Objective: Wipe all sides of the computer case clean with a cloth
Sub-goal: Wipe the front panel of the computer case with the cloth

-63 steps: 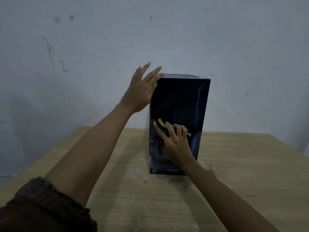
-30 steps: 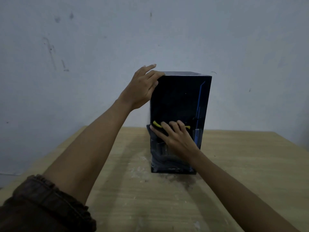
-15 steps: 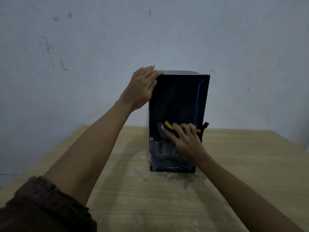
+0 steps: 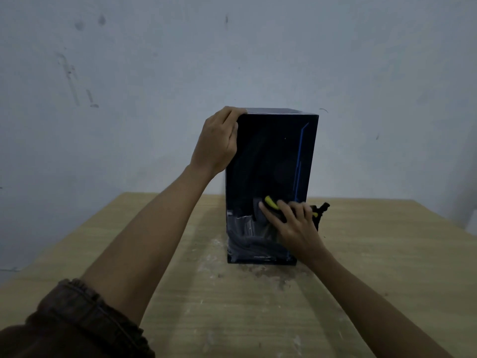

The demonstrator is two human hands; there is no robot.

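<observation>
A tall black computer case (image 4: 273,156) with a thin blue stripe stands upright on the wooden table (image 4: 232,306), its glossy front facing me. My left hand (image 4: 218,140) grips the case's top left corner, fingers curled over the edge. My right hand (image 4: 294,228) presses a dark cloth with yellow trim (image 4: 271,203) flat against the lower right of the front face. A corner of the cloth (image 4: 321,210) sticks out past the case's right edge.
A pale, scuffed wall (image 4: 129,73) rises right behind the table. White dust and smudges (image 4: 214,257) lie on the tabletop around the case's base. The table's left edge (image 4: 59,244) runs diagonally toward me.
My right hand has slid the cloth from the left part of the front face to its right edge. My left hand's fingers went from spread to curled on the top corner.
</observation>
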